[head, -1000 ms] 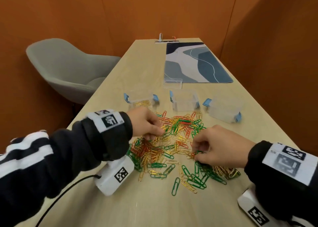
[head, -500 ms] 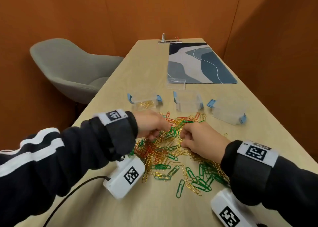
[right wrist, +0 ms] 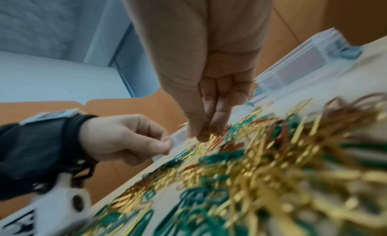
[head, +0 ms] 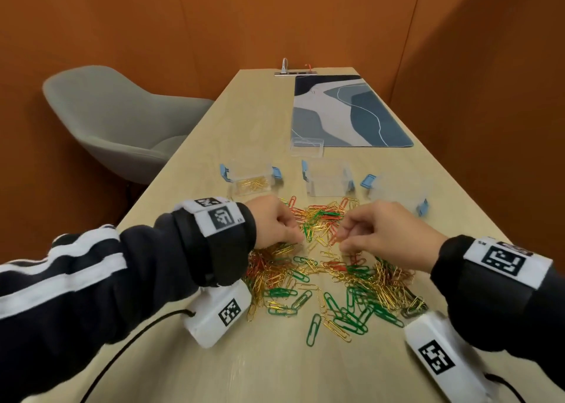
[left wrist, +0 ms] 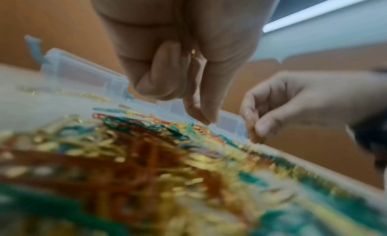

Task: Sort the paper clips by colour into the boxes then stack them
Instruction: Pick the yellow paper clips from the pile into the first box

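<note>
A mixed pile of gold, green and red paper clips point(head: 330, 268) lies on the table in front of three clear boxes with blue latches. The left box point(head: 250, 176) holds gold clips. The middle box point(head: 327, 177) and the right box point(head: 397, 193) look empty. My left hand point(head: 298, 237) is at the pile's far left with its fingers curled; in the left wrist view a gold clip point(left wrist: 192, 52) shows inside the curled fingers. My right hand point(head: 342, 242) faces it from the right and pinches a clip point(right wrist: 211, 129) just above the pile; the clip's colour is blurred.
A clear lid point(head: 306, 147) lies behind the boxes, at the near edge of a blue patterned mat point(head: 351, 112). A grey chair point(head: 122, 121) stands left of the table. Bare wood lies nearer me than the pile.
My right hand has moved from the pile's near right part up toward the boxes, opposite my left hand. My left hand has stayed at the pile's far left.
</note>
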The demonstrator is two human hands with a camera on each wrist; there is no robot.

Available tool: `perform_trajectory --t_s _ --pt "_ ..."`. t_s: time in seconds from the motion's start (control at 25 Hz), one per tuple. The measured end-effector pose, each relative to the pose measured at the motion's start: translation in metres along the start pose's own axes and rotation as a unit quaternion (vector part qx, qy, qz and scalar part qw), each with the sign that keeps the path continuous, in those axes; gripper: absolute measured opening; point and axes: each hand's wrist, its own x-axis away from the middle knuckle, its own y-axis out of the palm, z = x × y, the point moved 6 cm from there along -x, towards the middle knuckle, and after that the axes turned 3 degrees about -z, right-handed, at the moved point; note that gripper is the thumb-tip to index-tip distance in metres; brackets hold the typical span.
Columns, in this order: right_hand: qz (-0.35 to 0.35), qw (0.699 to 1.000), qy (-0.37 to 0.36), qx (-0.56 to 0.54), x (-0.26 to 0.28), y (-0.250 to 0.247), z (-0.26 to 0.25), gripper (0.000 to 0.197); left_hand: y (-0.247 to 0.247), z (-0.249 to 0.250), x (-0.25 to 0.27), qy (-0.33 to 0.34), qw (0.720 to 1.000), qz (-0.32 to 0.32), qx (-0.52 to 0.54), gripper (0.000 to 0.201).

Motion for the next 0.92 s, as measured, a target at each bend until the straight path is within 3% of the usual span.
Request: perform_trajectory --t_s 0.12,0.2,0.28,0.48,0.56,0.6,0.68,0.76,0.84,0.92 --pt "0.015 1.000 0.007 -0.002 0.004 -0.014 0.007 0.007 0.007 0.015 0.011 0.024 0.998 -0.035 0.038 0.025" --pt "-0.001 1.000 0.012 0.015 0.009 -0.018 0.010 0.005 0.020 0.031 0.014 0.051 0.996 -0.056 -0.043 0.036" --pt "-0.044 0.998 0.023 0.031 0.016 -0.018 0.012 0.004 0.029 0.043 0.010 0.072 0.986 -0.051 -0.142 0.034" --pt "-0.126 0.989 0.059 0.048 0.034 -0.022 0.023 0.010 0.030 0.033 0.010 0.018 0.987 -0.069 -0.147 0.021" --pt "-0.131 0.989 0.053 0.045 0.039 -0.021 0.024 0.011 0.027 0.021 0.012 -0.047 0.994 -0.102 0.014 0.018" --pt "-0.126 0.990 0.049 0.050 0.040 -0.018 0.024 0.011 0.026 0.018 0.015 -0.090 0.978 -0.116 0.146 0.021" --pt "-0.102 0.991 0.035 0.085 0.041 -0.011 0.023 0.018 0.024 0.013 0.020 -0.142 0.911 -0.132 0.365 0.030" --pt "-0.076 0.988 0.021 0.131 0.041 -0.005 0.020 0.031 0.022 0.009 0.022 -0.150 0.861 -0.131 0.468 0.035" --pt "-0.066 0.985 0.012 0.160 0.040 -0.002 0.016 0.032 0.023 0.007 0.024 -0.148 0.827 -0.141 0.524 0.036" --pt "-0.073 0.983 0.002 0.171 0.039 0.001 0.012 0.023 0.026 0.006 0.025 -0.146 0.813 -0.140 0.546 0.034"
